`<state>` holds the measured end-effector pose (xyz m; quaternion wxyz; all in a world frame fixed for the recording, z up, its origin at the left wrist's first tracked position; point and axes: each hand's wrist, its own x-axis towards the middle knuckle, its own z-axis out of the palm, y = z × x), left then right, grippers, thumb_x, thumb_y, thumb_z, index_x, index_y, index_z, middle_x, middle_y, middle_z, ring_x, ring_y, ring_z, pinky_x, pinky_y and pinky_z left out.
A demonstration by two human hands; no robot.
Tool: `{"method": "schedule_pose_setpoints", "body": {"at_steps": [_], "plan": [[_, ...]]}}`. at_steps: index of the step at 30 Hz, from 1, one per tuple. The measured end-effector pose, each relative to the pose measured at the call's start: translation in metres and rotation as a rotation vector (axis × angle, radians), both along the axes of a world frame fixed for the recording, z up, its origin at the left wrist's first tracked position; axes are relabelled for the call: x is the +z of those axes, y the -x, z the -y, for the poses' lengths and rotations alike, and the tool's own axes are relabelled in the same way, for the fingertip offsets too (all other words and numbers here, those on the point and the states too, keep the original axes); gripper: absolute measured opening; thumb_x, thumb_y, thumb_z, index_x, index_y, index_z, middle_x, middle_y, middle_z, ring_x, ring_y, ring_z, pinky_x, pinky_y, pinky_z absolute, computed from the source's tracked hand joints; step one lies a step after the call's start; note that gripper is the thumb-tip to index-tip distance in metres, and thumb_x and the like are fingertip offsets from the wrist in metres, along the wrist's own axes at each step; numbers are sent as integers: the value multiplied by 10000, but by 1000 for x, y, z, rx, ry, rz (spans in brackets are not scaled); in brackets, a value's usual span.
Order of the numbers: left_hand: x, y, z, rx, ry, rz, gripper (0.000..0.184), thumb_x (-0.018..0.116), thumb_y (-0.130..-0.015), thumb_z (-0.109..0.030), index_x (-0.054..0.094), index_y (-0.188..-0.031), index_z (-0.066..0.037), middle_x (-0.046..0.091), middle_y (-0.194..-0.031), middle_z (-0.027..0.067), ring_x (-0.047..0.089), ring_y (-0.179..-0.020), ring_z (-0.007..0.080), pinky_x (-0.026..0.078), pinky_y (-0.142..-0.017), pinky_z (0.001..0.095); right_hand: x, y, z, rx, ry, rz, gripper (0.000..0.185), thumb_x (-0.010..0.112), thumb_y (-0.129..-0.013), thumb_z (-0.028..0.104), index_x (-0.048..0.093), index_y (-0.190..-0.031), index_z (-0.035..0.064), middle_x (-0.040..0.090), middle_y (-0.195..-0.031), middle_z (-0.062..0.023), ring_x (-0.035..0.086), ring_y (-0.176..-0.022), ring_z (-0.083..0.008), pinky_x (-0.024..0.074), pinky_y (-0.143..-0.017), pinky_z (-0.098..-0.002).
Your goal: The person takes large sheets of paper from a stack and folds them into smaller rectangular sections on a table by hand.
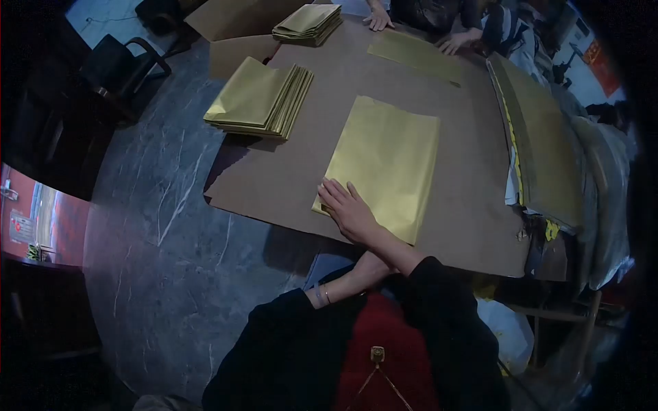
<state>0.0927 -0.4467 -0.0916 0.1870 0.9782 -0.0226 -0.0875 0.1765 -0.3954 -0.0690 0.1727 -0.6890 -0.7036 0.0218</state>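
Since all I have is the head view, I'm judging handling from shine and creases. Gold sheet (391, 154) lies flat on the cardboard (473, 219), toward the wearer's side, long sides running away from the body. Right hand (351, 214) is palm down on its near left corner: fingers straight and close together, thumb a little apart, nothing pinched. Left hand (373, 267) is low, by the near edge of the cardboard, partly under the right forearm (394, 250); fingers hidden, so I can't tell what they're doing.

Handling, my read: light, thin, paper-like, bends easily, springy at folds. Shiny face looks slick, so a palm could skate on it; I'd press down rather than push. Won't shatter, but it should crease easily and might tear at a corner. Can't tell if it's one layer or several. I'd take it by two opposite edges, thumb on top, fingers under, and avoid shoving at the middle, which would buckle.

Around it: near stack (250, 92) at the left edge, far stack (307, 22) beyond that, right pile (541, 144) along the right side. Across the table, a co-worker's hands (460, 41) are at a second sheet (415, 58).
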Motion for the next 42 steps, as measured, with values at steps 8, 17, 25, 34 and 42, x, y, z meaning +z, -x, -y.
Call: {"method": "schedule_pose_setpoints", "body": {"at_steps": [8, 17, 25, 34, 42], "plan": [[-29, 0, -2, -21, 236, 319, 453, 516, -839, -269, 486, -1233, -48, 522, -1190, 157, 482, -1147, 299, 368, -964, 422, 0, -3, -4, 74, 25, -7, 477, 390, -944, 202, 303, -1396, 78, 275, -1467, -106, 253, -1358, -259, 194, -1099, -459], [-5, 5, 0, -22, -73, 170, 497, 463, -910, -248, 351, -1374, -110, 383, -1379, 86, 378, -1254, 238, 332, -1009, 383, -1, 2, -4, 91, -31, -27, 483, 414, -942, 232, 315, -1391, 85, 319, -1449, -91, 287, -1345, -241, 215, -1092, -446], [-16, 3, -1, 11, 90, 297, 491, 470, -884, -309, 428, -1294, -42, 465, -1282, 150, 428, -1206, 301, 310, -1022, 422, 1, -1, -5, 91, 3, -103, 482, 394, -944, 201, 295, -1403, 95, 292, -1463, -82, 271, -1352, -232, 186, -1108, -437], [-12, -2, 1, -44, -72, 9, 523, 469, -908, -276, 332, -1389, -124, 376, -1390, 75, 366, -1266, 246, 300, -1040, 407, 3, 0, -6, 99, 10, -32, 473, 392, -950, 231, 312, -1397, 97, 270, -1474, -79, 242, -1365, -224, 186, -1111, -437], [-27, -1, 1, -46, -85, 160, 555, 430, -925, -328, 276, -1421, -132, 345, -1415, 75, 319, -1299, 236, 278, -1051, 415, 5, -2, -5, 109, 12, -30, 478, 397, -944, 235, 318, -1396, 102, 266, -1476, -72, 251, -1361, -219, 182, -1116, -419]]}}
